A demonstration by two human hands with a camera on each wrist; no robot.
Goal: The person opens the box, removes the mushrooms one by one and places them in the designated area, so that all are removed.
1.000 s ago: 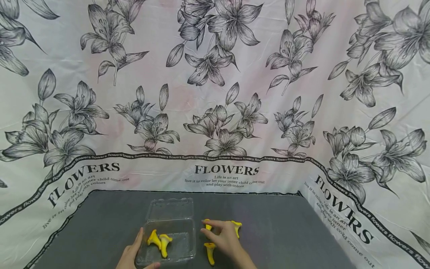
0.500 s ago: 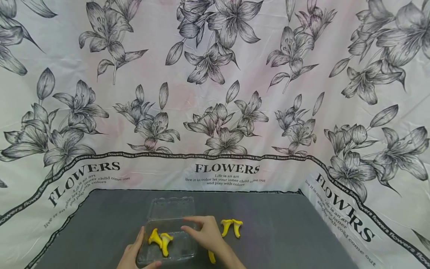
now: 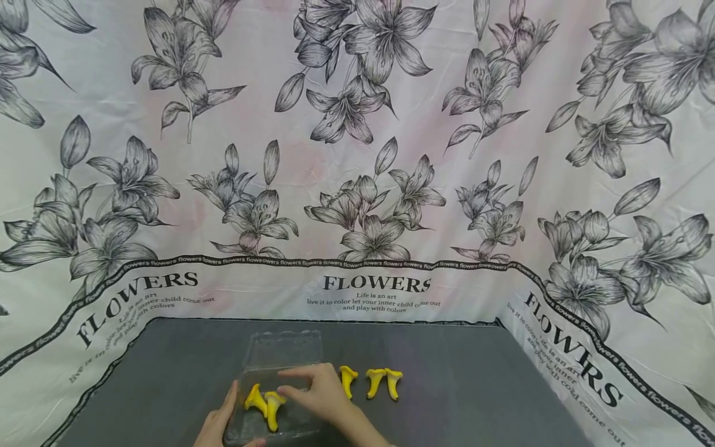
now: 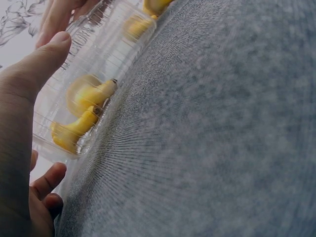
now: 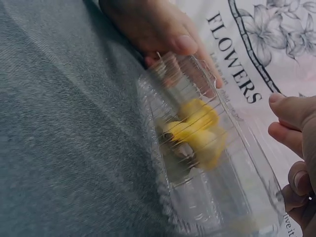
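Note:
A clear plastic clamshell box (image 3: 301,422) stands on the dark table, its lid (image 3: 285,349) folded back. Two yellow chanterelle-shaped mushrooms, one (image 3: 255,399) leaning beside the other (image 3: 272,415), lie inside. My left hand (image 3: 216,421) holds the box at its near left corner, with thumb and fingers on different sides. Above the box is my right hand (image 3: 319,392), thumb and forefinger apart, pointing toward the mushrooms. Nothing shows between those fingers in the right wrist view, where the hand (image 5: 298,143) appears beside the box.
To the right of the box, three more yellow mushrooms lie in a row: one (image 3: 347,380), a second (image 3: 375,382) and a third (image 3: 393,383). My right forearm hides the table near the front. A white flower-printed cloth (image 3: 380,292) borders the table's back and sides.
My right hand has moved left from the mushrooms on the table to above the box, uncovering the row of three. The left hand stays on the box.

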